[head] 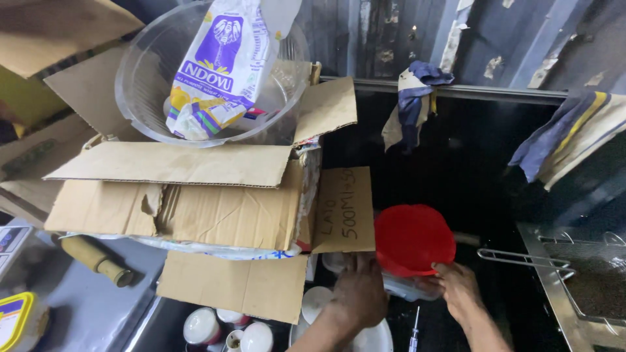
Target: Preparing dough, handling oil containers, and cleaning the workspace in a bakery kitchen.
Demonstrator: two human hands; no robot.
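We're looking at the red lid (412, 238), low and right of centre, sitting tilted over a clear plastic container (407, 288) that shows only partly beneath it. Our right hand (460, 292) has its fingers curled at the lid's near right edge and the container's rim, gripping there, though how tightly we cannot tell. Our left hand (360, 291) is just left of it, back toward us, fingers reaching under the lid's left side; what they hold is hidden. The lid looks neither seated nor lifted clear, so we judge this mid-step. Left stands a torn cardboard box (195, 202) carrying a clear bowl (140, 85) with a flour bag (225, 58); cups (225, 329) lie near, a wire basket (574, 274) sits right.
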